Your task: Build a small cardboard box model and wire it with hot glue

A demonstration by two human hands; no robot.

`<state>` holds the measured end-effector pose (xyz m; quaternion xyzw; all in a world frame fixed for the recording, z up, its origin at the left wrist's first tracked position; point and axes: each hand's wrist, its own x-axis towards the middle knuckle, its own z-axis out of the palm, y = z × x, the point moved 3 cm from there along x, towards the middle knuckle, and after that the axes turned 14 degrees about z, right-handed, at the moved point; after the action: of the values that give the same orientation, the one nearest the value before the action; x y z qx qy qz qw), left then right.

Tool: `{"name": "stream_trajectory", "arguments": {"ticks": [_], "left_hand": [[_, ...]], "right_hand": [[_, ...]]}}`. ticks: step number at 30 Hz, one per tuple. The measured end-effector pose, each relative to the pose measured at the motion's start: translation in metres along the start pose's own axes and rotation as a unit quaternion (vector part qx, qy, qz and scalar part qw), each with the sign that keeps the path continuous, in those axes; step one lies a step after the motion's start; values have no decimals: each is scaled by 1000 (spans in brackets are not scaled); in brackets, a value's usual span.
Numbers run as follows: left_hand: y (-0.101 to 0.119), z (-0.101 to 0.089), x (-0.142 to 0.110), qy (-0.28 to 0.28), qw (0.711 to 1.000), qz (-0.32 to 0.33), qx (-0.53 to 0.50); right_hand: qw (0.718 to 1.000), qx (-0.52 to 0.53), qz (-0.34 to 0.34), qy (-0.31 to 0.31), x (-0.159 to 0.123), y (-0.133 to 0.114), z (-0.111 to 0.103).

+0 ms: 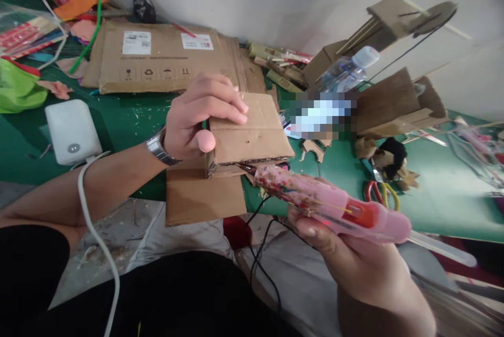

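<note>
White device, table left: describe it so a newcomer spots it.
On the green table, find the labelled flattened carton. The white device lies front-left of it: a rounded block with one grey dot, unlike the crumpled lime-green piece nearby.

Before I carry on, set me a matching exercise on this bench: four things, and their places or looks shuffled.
Things
1. Glue gun
2. Watch
3. White device
4. Bottle

Places or looks
A. Clear, with a white cap
B. Around the wrist of the left hand
C. In the right hand, tip at the cardboard box
D. On the green table, cable attached

Pairs: 1-C, 2-B, 3-D, 4-A
</note>
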<state>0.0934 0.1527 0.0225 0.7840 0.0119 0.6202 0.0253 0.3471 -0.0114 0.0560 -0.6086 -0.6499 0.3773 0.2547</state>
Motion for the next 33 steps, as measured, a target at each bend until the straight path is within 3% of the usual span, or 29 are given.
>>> {"name": "stream_trajectory", "arguments": {"ticks": [6, 12, 31, 33], "left_hand": [[0, 0, 0, 0, 1000, -5, 10], [-1, 0, -1, -2, 1000, -15, 11], [-4, 0, -5, -2, 1000, -24, 8], [-3, 0, -5, -1, 1000, -25, 11]], "right_hand": [[998, 22, -23, -58, 8, -13, 0], [996, 19, -28, -77, 13, -14, -1], [998, 18, -23, -64, 11, -12, -3], [999, 13, -17, -40, 11, -12, -4]]}}
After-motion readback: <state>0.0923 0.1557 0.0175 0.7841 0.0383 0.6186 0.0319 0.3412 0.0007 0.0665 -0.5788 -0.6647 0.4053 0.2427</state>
